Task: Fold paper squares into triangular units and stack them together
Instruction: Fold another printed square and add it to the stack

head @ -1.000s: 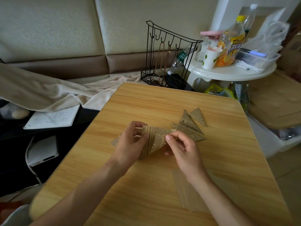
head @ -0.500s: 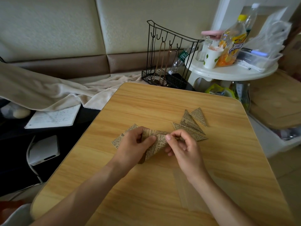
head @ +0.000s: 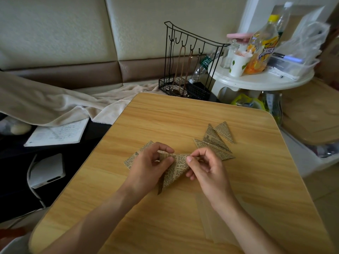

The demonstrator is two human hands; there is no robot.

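Note:
A newsprint-patterned paper square (head: 176,168), folded over into a triangle with its point toward me, is held just above the wooden table (head: 183,217). My left hand (head: 148,166) pinches its left top corner and my right hand (head: 205,165) pinches the right top corner. Under my left hand lies a flat newsprint paper (head: 136,155), partly hidden. To the right, behind my right hand, several folded triangular units (head: 214,139) lie overlapping on the table.
A translucent plastic sleeve (head: 212,217) lies on the table under my right forearm. Beyond the far edge stand a black wire rack (head: 185,70) and a white round side table (head: 260,79) with bottles and a cup. A blanket (head: 55,105) and a notebook (head: 58,132) lie at left.
The two hands have drawn the top corners of the paper together, so the fold has tightened into a narrower triangle. The folded units on the right have not moved.

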